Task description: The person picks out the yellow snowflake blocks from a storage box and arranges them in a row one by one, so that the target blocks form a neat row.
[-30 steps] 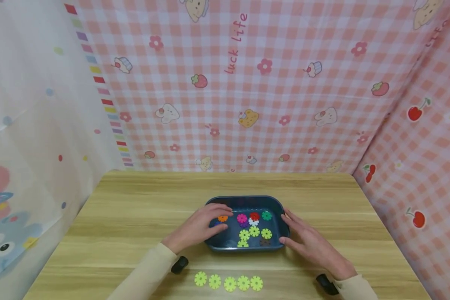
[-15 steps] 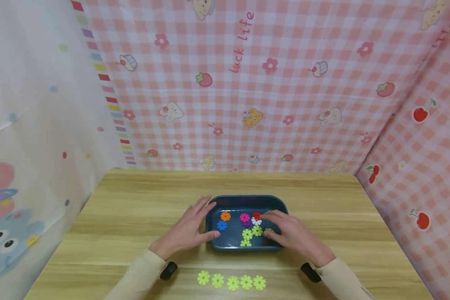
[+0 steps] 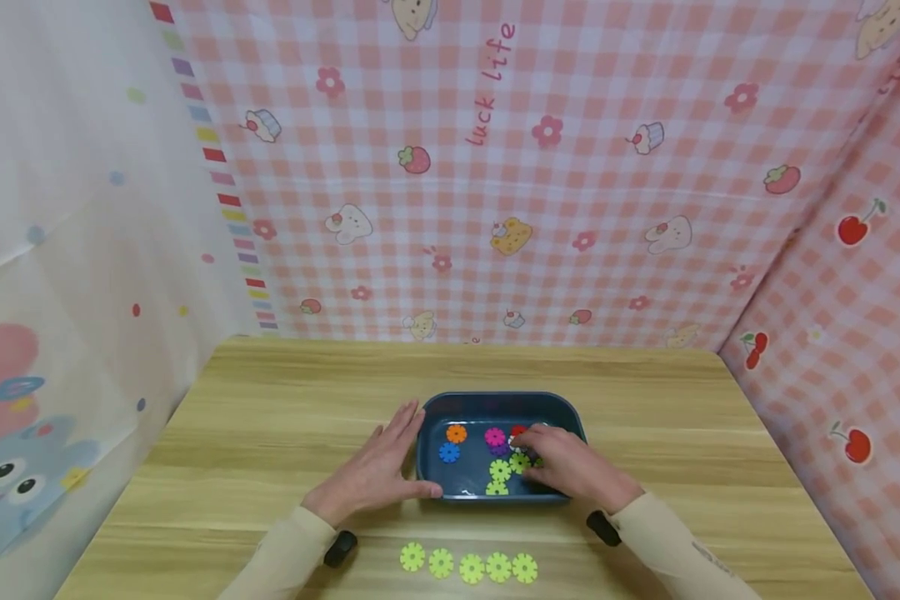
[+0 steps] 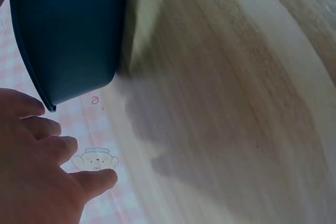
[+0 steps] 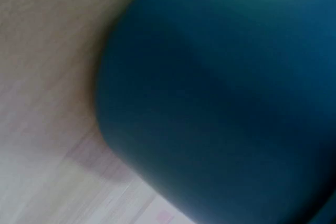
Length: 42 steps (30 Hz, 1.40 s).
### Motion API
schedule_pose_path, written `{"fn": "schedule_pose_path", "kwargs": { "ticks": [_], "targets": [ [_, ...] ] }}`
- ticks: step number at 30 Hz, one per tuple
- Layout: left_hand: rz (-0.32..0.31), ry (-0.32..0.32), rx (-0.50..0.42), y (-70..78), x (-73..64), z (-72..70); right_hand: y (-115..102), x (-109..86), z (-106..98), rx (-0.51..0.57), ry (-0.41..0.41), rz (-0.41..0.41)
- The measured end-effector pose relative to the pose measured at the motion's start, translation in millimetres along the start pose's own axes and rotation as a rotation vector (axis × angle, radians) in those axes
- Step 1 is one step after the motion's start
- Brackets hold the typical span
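Note:
A dark blue plastic tray [image 3: 435,487] on the wooden table holds several notched plastic snowflake discs. Among them are an orange disc [image 3: 456,433], a blue disc [image 3: 449,452], a pink disc [image 3: 494,437] and yellow-green discs [image 3: 499,471]. My left hand [image 3: 367,475] lies at the tray's left end, fingers along the outside of the rim and thumb at the front left corner. Into the right half reaches my right hand [image 3: 581,471], its bent fingers over a mostly covered white disc, thumb by a yellow-green one. It hides the discs beneath. The right wrist view shows only the tray's outer wall [image 5: 210,103].
In front of the tray, several yellow-green discs [image 3: 472,568] lie in a row on the wooden table [image 3: 307,417]. A pink checked cloth [image 3: 450,208] hangs behind the table, with more cloth at both sides.
My left hand has come back out of the tray to its left rim. My right hand has left the right rim and moved inward over the discs. The row in front stays put.

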<state>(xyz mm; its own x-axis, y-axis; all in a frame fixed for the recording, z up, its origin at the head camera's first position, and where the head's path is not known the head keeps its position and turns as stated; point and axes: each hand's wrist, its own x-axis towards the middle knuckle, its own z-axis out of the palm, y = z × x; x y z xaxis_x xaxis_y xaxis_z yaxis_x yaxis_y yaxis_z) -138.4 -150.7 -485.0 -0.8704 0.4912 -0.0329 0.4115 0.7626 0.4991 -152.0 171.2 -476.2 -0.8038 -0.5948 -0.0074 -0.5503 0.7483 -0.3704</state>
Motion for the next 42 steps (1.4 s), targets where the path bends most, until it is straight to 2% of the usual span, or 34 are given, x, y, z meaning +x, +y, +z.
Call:
{"fn": "schedule_pose_path", "kwargs": {
  "ticks": [6,13,27,37,42],
  "targets": [
    [-0.029,-0.012,-0.037,-1.0,0.3,3.0,-1,5.1,4,0.017,-0.033,0.009],
    [-0.033,-0.026,-0.061,-2.3,-0.9,3.5,-1,14.8,12,0.026,-0.063,-0.053],
    [-0.041,-0.031,-0.135,-2.8,0.6,5.3,10,22.5,13,0.216,-0.128,-0.121],
    [-0.061,-0.039,-0.149,-0.5,0.8,4.0,10,28.4,15,0.246,-0.201,-0.138],
    [-0.055,-0.029,-0.148,0.8,2.2,3.6,10,30.3,17,0.217,-0.187,-0.178]
  ]
}}
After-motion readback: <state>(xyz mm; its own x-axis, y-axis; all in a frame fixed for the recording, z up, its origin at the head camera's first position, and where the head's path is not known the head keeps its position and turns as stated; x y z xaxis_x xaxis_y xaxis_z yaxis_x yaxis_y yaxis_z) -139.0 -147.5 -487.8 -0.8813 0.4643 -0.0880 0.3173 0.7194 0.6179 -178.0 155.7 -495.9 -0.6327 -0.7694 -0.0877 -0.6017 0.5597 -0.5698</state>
